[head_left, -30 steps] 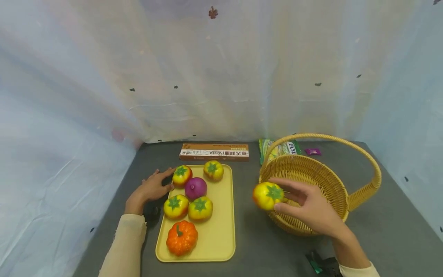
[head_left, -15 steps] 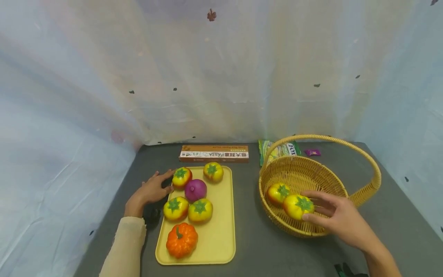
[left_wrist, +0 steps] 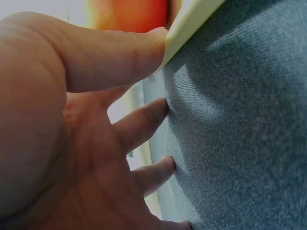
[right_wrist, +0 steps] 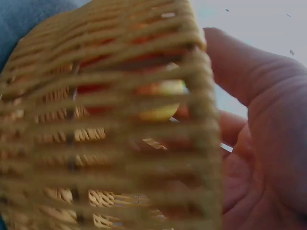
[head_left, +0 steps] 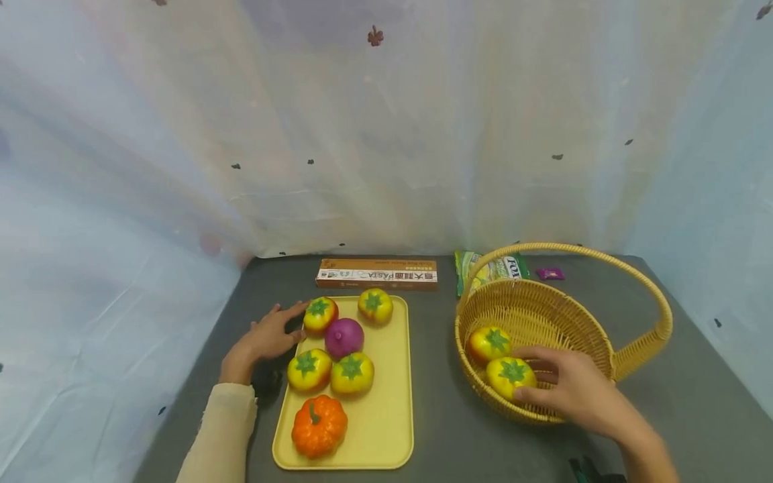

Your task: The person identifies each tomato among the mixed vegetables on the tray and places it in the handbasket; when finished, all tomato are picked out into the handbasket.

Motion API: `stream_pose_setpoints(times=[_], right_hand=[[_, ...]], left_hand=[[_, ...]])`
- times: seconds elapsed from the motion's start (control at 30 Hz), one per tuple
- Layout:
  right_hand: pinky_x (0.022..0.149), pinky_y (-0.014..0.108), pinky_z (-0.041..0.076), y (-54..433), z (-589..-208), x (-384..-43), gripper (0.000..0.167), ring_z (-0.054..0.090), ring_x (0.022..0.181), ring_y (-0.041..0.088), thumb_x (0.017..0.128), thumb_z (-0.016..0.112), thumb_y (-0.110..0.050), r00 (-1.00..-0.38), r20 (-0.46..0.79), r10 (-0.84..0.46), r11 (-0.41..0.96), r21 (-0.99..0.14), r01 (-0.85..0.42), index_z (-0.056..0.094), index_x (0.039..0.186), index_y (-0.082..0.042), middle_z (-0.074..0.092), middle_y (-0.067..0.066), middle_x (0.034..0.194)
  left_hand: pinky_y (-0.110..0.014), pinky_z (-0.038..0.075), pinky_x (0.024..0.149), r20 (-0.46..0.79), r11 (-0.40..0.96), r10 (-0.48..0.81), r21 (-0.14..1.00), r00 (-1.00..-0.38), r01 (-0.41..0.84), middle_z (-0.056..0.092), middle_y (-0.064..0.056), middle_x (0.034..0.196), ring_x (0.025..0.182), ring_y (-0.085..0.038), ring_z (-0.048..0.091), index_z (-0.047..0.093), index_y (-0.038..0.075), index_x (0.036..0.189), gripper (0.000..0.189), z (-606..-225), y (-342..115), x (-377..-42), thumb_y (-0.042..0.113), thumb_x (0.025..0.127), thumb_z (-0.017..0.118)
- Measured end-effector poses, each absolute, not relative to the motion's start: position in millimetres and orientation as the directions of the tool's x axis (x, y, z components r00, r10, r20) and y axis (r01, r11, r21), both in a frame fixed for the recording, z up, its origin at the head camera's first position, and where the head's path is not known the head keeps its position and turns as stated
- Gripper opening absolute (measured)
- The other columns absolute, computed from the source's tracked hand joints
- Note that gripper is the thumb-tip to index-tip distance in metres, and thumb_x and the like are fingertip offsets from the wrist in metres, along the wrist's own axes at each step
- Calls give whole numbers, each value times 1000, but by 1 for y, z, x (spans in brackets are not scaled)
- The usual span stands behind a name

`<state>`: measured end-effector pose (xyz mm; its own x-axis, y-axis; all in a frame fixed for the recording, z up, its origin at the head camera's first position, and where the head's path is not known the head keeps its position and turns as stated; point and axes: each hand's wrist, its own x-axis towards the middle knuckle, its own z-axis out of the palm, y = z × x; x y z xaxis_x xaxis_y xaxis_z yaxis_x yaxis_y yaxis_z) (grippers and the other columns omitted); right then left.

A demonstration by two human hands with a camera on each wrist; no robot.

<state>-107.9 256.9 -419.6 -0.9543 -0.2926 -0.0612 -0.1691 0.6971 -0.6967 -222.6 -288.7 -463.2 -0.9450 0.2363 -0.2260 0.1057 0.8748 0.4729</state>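
Note:
Inside the wicker basket (head_left: 543, 315), my right hand (head_left: 574, 386) holds a yellow persimmon (head_left: 509, 377) with a green calyx between thumb and fingers. Close beside it in the basket lies another persimmon (head_left: 486, 345), redder on one side. The right wrist view looks through the basket's weave (right_wrist: 110, 143), which hides much of the fruit. At the left edge of the yellow tray (head_left: 386, 409) rests my left hand (head_left: 267, 339), its thumb on the rim (left_wrist: 180, 38) and its other fingers spread on the table. Several persimmons, a purple onion (head_left: 344, 337) and an orange pumpkin (head_left: 319, 427) sit on the tray.
Behind the tray lies a pasta box (head_left: 377, 274). A green snack packet (head_left: 510, 267) and a small purple packet (head_left: 551, 274) are behind the basket. The basket's tall handle (head_left: 655, 295) arches over its opening. A pale curtain (head_left: 386, 168) hangs around the grey table.
My right hand has carried the persimmon rightward from in front of the basket's left side, then lowered it inside next to the other one. The left hand has stayed at the tray.

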Motion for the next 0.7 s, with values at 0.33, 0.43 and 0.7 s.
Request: stream_pose_setpoints(times=[0.33,0.43,0.7], right_hand=[[95,47,67,242,-429,-119,58,80,115,31,89,92,-43,-962,68,-264,711,-660,-241,76,137,-15,76,12,139],[97,54,65,243,-429,-118,62,79,117,35,90,91,-43,-965,86,-246,731,-637,-243,74,142,-13,75,12,142],[102,53,63,240,-421,-112,63,76,124,37,92,90,-41,-963,164,-216,709,-651,-270,72,145,-13,77,8,140]], left_hand=[[-98,4,111,-248,876,228,474,-942,88,34,-22,177,163,-62,11,39,14,171,72,-465,-288,-225,27,107,68],[-97,4,112,-250,877,224,473,-942,83,34,-22,177,163,-62,11,39,14,171,72,-465,-288,-226,27,107,68],[-97,4,112,-257,877,219,476,-941,74,34,-23,177,163,-62,11,38,13,171,72,-464,-288,-226,26,107,68]])
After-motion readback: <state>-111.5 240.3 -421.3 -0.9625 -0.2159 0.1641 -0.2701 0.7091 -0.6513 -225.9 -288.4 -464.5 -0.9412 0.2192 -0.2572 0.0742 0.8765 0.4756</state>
